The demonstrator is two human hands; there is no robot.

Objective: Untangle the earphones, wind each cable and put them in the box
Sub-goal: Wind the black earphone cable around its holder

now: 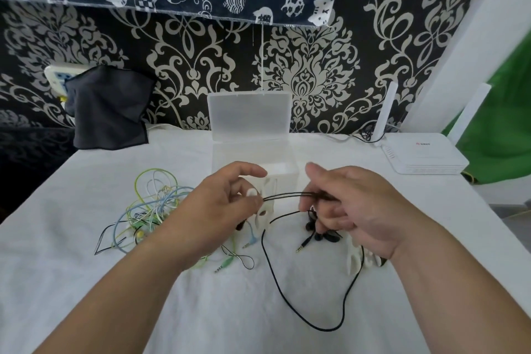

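Note:
My left hand [227, 204] and my right hand [353, 210] hold a black earphone cable [287, 196] stretched taut between them above the white table. The left hand pinches it together with a white cable winder [263, 211]. The right hand grips the other end with curled fingers; the black earbuds [324, 234] hang below it. The rest of the black cable [304, 316] loops loosely toward me, its gold plug [301, 247] lying near the middle. A tangle of green, blue and white earphones [152, 204] lies at the left. The clear plastic box [255, 158] stands open behind my hands.
More white winders [359, 261] lie under my right wrist. A white router [425, 155] sits at the back right, a dark cloth [109, 109] hangs at the back left. Loose green and blue plugs [227, 264] lie between my forearms.

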